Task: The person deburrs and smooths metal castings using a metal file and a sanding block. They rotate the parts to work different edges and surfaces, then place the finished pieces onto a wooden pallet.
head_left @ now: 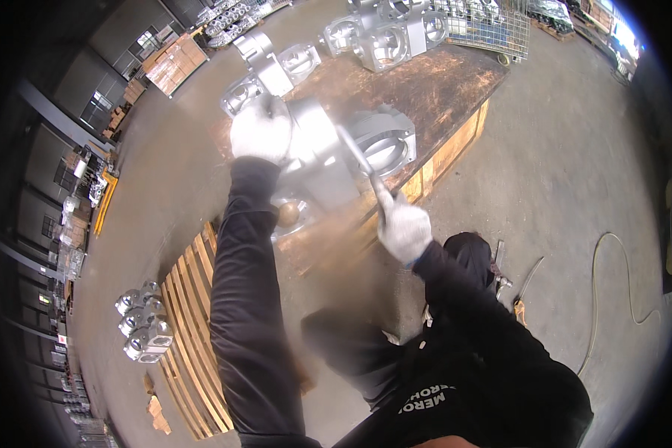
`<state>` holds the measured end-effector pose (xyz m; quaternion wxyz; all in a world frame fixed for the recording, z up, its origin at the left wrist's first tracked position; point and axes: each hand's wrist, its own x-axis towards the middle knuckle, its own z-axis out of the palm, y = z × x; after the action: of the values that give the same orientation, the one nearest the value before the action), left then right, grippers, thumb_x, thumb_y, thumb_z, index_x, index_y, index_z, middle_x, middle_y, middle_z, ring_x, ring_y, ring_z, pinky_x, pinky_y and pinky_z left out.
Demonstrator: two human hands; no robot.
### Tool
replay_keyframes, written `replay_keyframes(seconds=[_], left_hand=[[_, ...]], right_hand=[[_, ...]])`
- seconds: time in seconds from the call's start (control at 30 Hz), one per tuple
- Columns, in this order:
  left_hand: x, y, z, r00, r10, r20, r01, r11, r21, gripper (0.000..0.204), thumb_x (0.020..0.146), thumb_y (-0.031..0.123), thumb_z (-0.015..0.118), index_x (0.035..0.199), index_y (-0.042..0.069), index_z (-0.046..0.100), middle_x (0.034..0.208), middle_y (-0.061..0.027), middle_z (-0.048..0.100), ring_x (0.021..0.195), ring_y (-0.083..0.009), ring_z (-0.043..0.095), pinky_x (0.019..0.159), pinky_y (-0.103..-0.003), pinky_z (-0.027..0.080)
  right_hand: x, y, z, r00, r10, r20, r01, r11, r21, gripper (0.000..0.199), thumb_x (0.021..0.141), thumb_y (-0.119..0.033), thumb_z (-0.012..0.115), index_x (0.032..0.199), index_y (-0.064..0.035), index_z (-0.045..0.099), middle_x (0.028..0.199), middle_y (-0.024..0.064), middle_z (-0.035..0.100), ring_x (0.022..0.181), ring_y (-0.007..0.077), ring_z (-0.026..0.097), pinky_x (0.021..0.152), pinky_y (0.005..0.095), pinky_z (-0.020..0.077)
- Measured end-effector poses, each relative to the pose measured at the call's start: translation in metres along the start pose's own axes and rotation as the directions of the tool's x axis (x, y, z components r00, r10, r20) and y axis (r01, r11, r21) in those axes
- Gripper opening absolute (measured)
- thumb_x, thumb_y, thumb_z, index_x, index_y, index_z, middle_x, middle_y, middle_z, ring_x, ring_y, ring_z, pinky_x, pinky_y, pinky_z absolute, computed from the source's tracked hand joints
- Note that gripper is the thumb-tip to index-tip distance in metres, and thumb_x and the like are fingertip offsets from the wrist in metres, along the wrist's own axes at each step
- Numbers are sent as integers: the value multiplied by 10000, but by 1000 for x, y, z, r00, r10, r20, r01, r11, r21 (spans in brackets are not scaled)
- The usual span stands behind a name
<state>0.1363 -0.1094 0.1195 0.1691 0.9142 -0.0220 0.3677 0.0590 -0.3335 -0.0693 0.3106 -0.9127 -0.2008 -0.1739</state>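
A large silver metal casting (328,157) with a round opening lies on a worn wooden bench (440,82). My left hand (261,128), in a white glove, presses on the casting's upper left side. In my right hand (405,228), also gloved in white, I grip a long thin metal tool (362,164). The tool's tip reaches up against the casting near its round opening. Both sleeves are black. The picture is blurred by motion around the casting.
Several more silver castings (384,33) stand at the bench's far end, with wire-mesh crates (485,26) behind. A wooden pallet (190,336) lies on the concrete floor at lower left beside a few castings (143,321). A hose (612,284) and hand tools (511,287) lie on the floor at right.
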Motion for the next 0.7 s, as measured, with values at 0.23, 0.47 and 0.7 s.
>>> replay_keyframes(seconds=[0.23, 0.47, 0.7], left_hand=[[-3, 0, 1, 998, -51, 32, 52, 998, -32, 373, 982, 379, 591, 1076, 61, 762, 1011, -257, 734, 1021, -436, 708, 903, -461, 546], [-5, 3, 0, 998, -50, 48, 52, 998, -42, 361, 989, 350, 589, 1093, 46, 755, 975, -264, 727, 967, -432, 716, 883, -437, 546], [-4, -2, 0, 995, -57, 81, 62, 996, -61, 351, 1014, 290, 605, 1140, -6, 745, 997, -249, 756, 949, -336, 759, 882, -390, 547]], right_hand=[[2, 11, 6, 991, 59, -123, -65, 997, -46, 773, 935, -99, 637, 1650, -105, 346, 801, 216, 639, 621, 335, 669, 551, 472, 534], [13, 20, 5, 964, -2, -264, -10, 999, -45, 719, 937, -112, 631, 1615, -59, 397, 803, 189, 642, 585, 321, 645, 575, 422, 535], [12, 33, 10, 941, 27, -339, -19, 1000, 24, 694, 963, -125, 627, 1624, -157, 421, 797, 198, 639, 599, 335, 662, 576, 428, 553]])
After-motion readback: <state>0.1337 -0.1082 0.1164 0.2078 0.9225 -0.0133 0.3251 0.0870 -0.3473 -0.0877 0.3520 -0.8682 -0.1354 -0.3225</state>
